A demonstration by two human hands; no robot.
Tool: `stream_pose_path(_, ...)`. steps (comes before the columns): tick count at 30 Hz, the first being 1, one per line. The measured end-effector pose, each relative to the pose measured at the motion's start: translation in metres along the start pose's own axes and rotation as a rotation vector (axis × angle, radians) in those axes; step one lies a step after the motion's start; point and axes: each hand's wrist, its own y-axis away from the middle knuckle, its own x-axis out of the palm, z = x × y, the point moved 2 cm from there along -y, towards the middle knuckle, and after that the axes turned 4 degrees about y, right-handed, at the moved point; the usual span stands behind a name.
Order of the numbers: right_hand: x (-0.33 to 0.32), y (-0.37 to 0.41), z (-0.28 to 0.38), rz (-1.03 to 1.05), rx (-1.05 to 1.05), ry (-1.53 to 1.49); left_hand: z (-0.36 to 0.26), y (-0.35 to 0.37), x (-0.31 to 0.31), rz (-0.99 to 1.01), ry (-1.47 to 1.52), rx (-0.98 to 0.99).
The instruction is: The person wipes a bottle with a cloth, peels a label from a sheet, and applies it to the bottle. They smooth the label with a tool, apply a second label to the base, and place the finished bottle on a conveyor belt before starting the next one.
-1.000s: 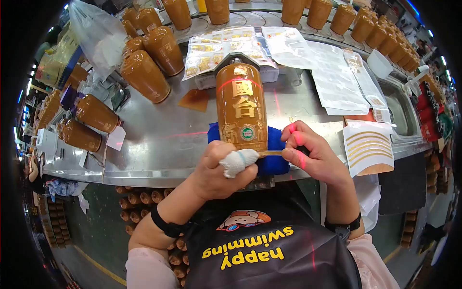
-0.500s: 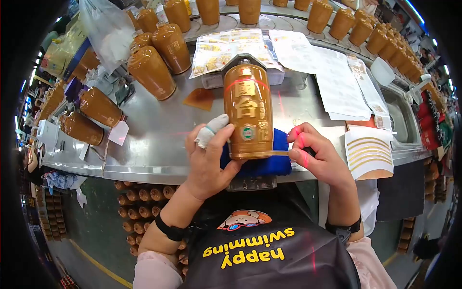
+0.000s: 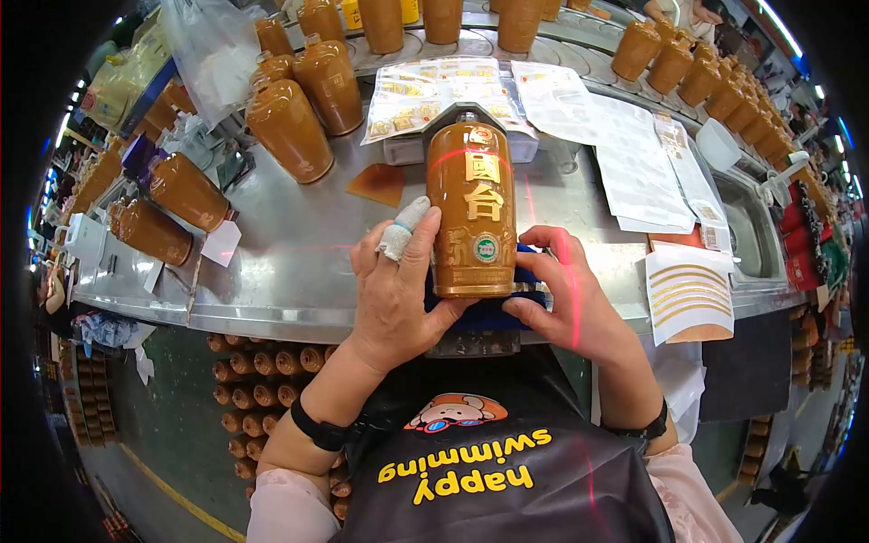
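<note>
The glazed brown bottle point(image 3: 472, 213) is looking heavy for its size, rigid, slick and probably breakable, so it is calling for a broad wrap around the lower body, not a fingertip pinch on the glossy shoulder. It is lying with its base toward the person on a blue cloth point(image 3: 496, 314) at the near edge of the steel table point(image 3: 290, 262), and its neck is pointing to 12 o'clock toward a grey holder.

The left hand point(image 3: 398, 290) is grasping the bottle's side from 8 o'clock, with its thumb reaching under the base and 1 bandaged finger point(image 3: 405, 228) lying against the glaze. The right hand point(image 3: 561, 303) is closing in from 4 o'clock, with its fingertips pressing on the gold band point(image 3: 475, 290) that is circling the base.

The bottle is showing 2 large gold characters down its front, a small round green seal below them and a red laser line crossing its shoulder. A sheet of curved gold strips point(image 3: 690, 294) is lying at 3 o'clock, and more brown bottles point(image 3: 290, 131) are standing at 10 o'clock.
</note>
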Motion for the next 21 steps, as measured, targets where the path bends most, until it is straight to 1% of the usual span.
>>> stream_pose_path(6, 0.004, 0.002, -0.002, -0.012, -0.003, 0.006, -0.001, 0.001, 0.002, -0.014, 0.001, 0.002)
stream_pose_path(12, -0.004, 0.004, -0.001, 0.103, 0.11, -0.291, 0.001, 0.002, 0.004, -0.01, 0.033, -0.013)
stream_pose_path(18, -0.012, 0.004, 0.001, 0.083, 0.133, -0.43, 0.002, 0.003, 0.006, 0.009, 0.091, -0.033)
stream_pose_path(21, -0.023, 0.002, 0.015, 0.133, 0.184, -0.525, 0.003, 0.003, 0.006, 0.021, 0.126, -0.038)
